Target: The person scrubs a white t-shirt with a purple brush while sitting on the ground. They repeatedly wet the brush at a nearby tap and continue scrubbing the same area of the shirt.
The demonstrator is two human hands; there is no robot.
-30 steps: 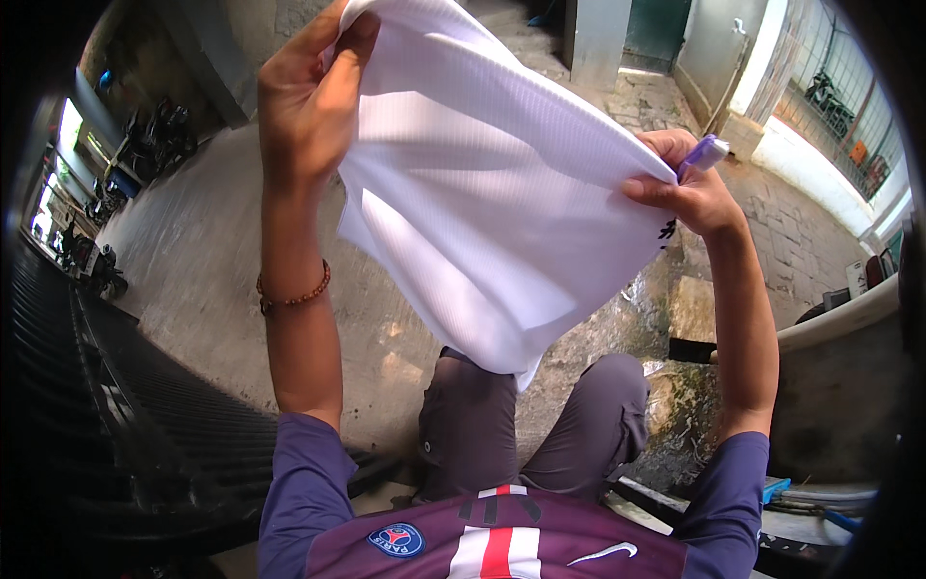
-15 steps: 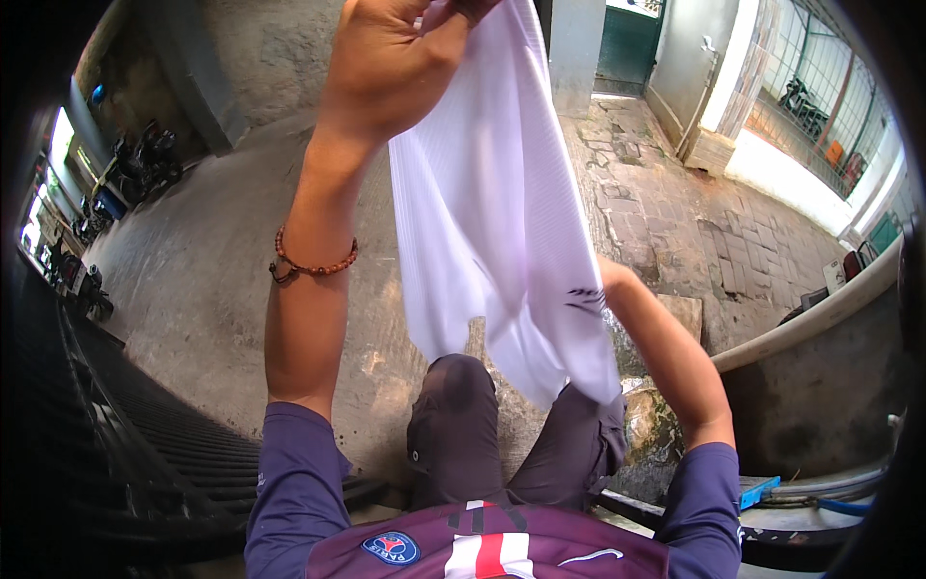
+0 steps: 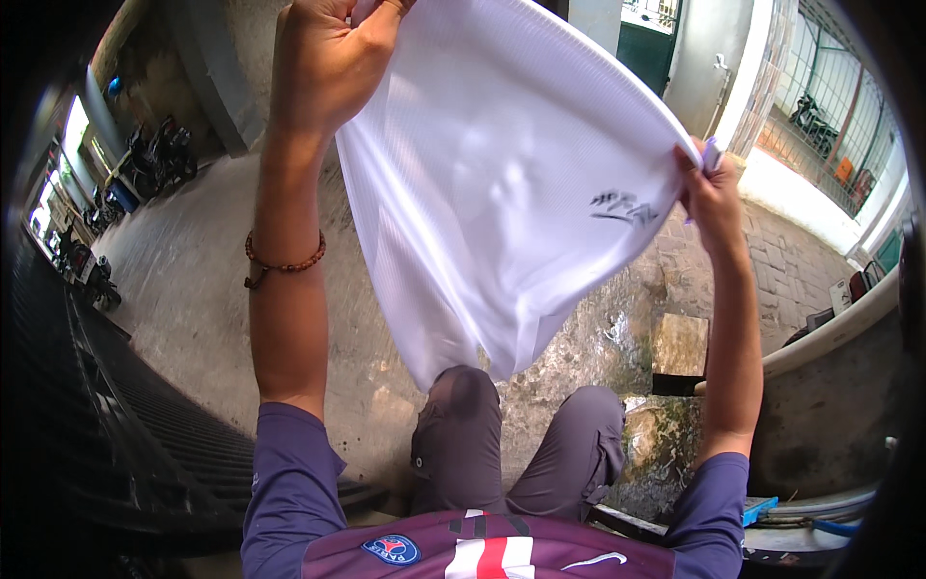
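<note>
A thin white ribbed cloth (image 3: 482, 193), perhaps a garment, hangs spread out between my raised hands, with dark scrawled marks near its right side. Up at the top edge my left hand (image 3: 333, 72) pinches one upper corner, its fingertips partly cut off by the frame. My right hand (image 3: 712, 198) is closed on the cloth's right edge, where a bit of lilac trim shows at the fingers. The lower hem droops to just above my knees. A beaded bracelet (image 3: 285, 259) circles my left wrist.
Below lies a concrete floor (image 3: 203, 289). A stone block (image 3: 679, 345) sits on wet ground by my right knee, beside a rimmed basin wall (image 3: 820, 338). Dark slats (image 3: 145, 425) run along the left. Parked motorcycles (image 3: 164, 154) stand farther off; a green door (image 3: 644, 53) is at the back.
My right hand has risen and moved outward to the right, stretching the cloth from a narrow hanging fold into a wide sheet. My left hand has shifted a little leftward.
</note>
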